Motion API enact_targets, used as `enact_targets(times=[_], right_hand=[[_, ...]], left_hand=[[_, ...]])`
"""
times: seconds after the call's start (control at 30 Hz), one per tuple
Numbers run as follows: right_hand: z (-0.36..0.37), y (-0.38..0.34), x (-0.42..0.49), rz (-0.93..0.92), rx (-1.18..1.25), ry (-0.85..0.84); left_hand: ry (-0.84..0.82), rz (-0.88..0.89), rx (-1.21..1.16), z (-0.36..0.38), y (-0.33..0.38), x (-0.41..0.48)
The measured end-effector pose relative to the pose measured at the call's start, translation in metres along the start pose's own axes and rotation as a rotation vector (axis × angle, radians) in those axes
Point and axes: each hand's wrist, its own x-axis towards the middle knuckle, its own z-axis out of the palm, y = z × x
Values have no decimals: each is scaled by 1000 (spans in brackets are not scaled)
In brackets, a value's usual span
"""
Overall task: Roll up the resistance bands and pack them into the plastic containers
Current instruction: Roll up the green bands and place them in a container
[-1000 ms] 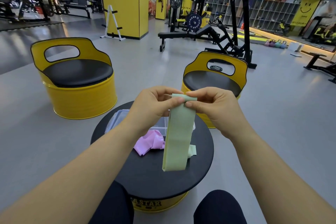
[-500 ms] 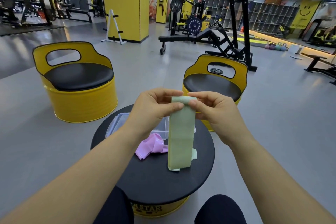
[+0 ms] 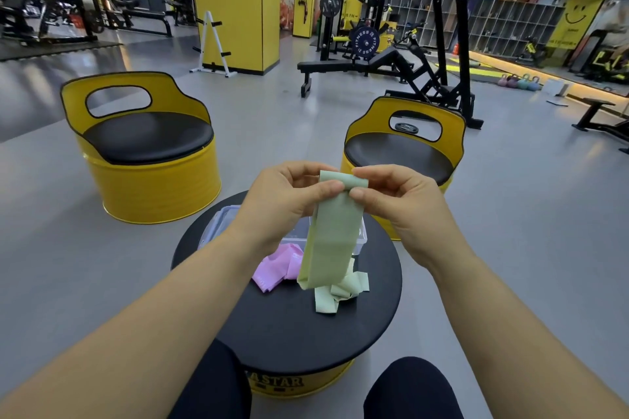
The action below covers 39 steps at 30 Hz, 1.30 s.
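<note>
A round black table [image 3: 286, 333] on a yellow drum stands just in front of the person's knees, with two yellow barrel seats beyond it, one at far left [image 3: 149, 173] and one at far right [image 3: 401, 153], and grey floor between them. A clear plastic container [image 3: 218, 226] sits on the far part of the tabletop, mostly hidden behind the hands, so what it holds cannot be told. Just nearer lies a crumpled pink band [image 3: 275, 269]. Both hands are raised above the container. The left hand [image 3: 282, 201] and the right hand [image 3: 398, 201] each pinch the top end of a green band [image 3: 332, 241] between thumb and curled fingers, where it is turned over on itself. The band hangs down to a pale green heap [image 3: 340, 292] on the table; whether that is the same band cannot be told. The near half of the tabletop is bare black surface, and the bands lie well inside its rim.
</note>
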Motion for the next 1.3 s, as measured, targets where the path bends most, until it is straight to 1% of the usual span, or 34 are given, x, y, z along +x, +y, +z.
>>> enact_targets(times=[0.13,0.43,0.5,0.57,0.7,0.77,0.83,0.93,1.03,1.1,1.3], right_hand=[[0,-4,-1,81,31,-56],[2,1,-4,23,5,-37],[2,3,-4,29,-7,-54],[-3,1,-2,31,-109,-145],[-17,-14,6,77,-391,-507],[-19,-23,11,62,-507,-639],[-16,-30,15,66,-555,-725],[-14,-36,17,86,-576,-793],[-15,-36,15,112,-579,-828],[-15,-34,14,114,-576,-823],[-14,-25,12,6,-473,-698]], left_hand=[[-30,15,3,-1,1,1],[-44,-40,-32,-2,-7,0],[-81,-80,-67,-5,-7,2],[-173,-147,-93,-11,-5,5],[-411,-270,-93,-22,4,10],[-526,-312,-47,-21,9,9],[-598,-348,-41,-19,11,8],[-650,-363,-55,-16,12,6],[-696,-379,-85,-17,7,4],[-730,-389,-104,-18,3,4],[-733,-385,-151,-19,-1,7]])
